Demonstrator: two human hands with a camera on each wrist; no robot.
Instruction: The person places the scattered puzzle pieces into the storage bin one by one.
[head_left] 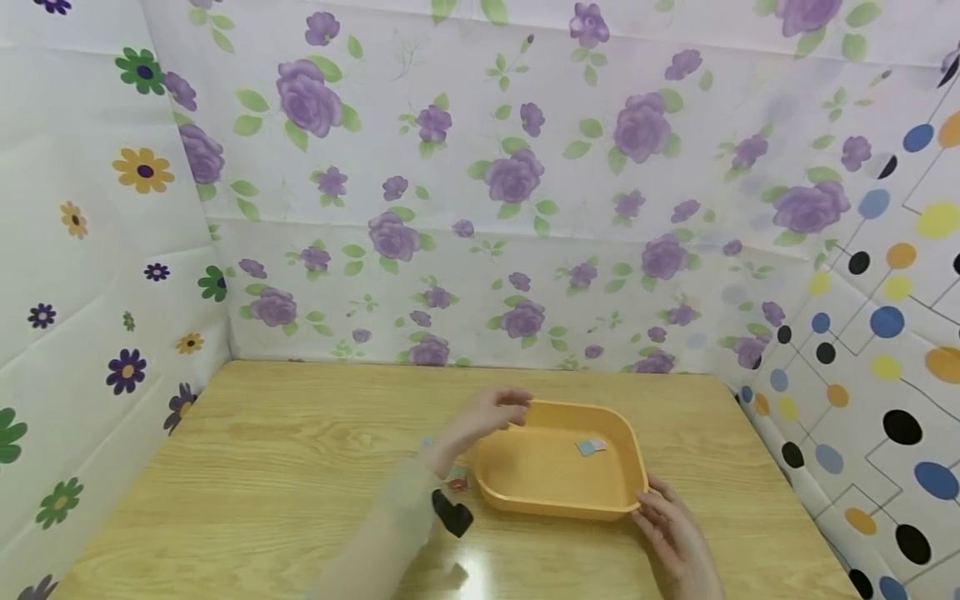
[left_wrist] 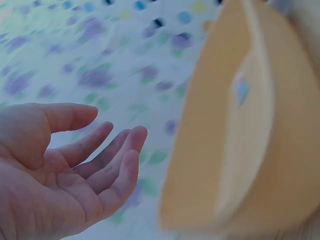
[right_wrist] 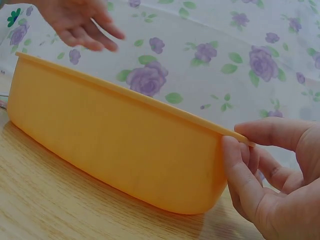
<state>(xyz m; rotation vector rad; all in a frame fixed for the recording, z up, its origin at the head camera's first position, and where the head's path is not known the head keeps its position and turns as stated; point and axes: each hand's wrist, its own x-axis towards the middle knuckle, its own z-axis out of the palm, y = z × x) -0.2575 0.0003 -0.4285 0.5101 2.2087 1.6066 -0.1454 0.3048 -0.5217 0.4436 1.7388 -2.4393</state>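
- Our right hand [head_left: 675, 533] pinches the rim of the orange-yellow rounded plastic tray [head_left: 555, 505] on the wood-grain table [head_left: 300, 467].
- Left of the tray, beside our left forearm [head_left: 393, 512], lies a small red-and-green piece [head_left: 457, 482]; the forearm may hide more.
- One flat blue-and-pink piece [head_left: 590, 447] is already inside.
- Our empty left hand [head_left: 489, 415], fingers loosely bent, hangs near the far rim.

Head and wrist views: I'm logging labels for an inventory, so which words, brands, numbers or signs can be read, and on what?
None can be read.
Orange tray: no marking shows on its visible sides.
Blue-and-pink piece inside it: too small to tell whether it bears print.
Red-marked item beside it: too small and blurred to read.
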